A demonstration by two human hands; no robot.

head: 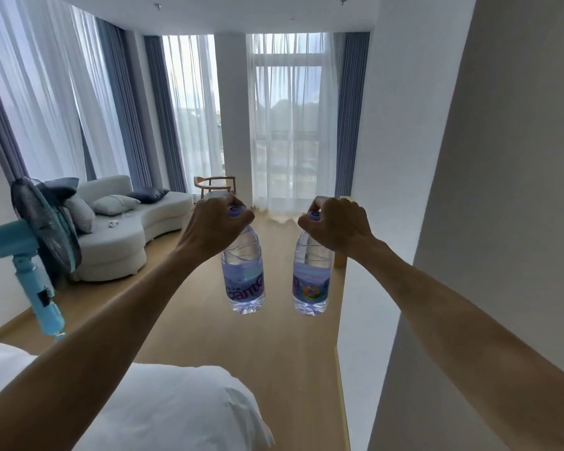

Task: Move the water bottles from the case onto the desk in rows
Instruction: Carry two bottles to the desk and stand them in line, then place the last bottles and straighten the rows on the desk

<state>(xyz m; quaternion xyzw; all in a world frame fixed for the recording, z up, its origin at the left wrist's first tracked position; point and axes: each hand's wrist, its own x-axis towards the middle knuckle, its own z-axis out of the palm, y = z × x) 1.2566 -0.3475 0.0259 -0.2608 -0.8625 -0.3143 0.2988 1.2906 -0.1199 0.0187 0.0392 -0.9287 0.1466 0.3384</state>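
Head view: I see my left hand (215, 219) curled round the cap of one water bottle (243, 271) and my right hand (336, 222) pinching the cap of a second bottle (311, 275). Both bottles hang upright below the grips, right of the sofa (124, 229), above the wooden floor (274, 346).

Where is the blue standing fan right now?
In the head view, the blue standing fan stands at the far left, beside the cream curved sofa, left of the left hand.
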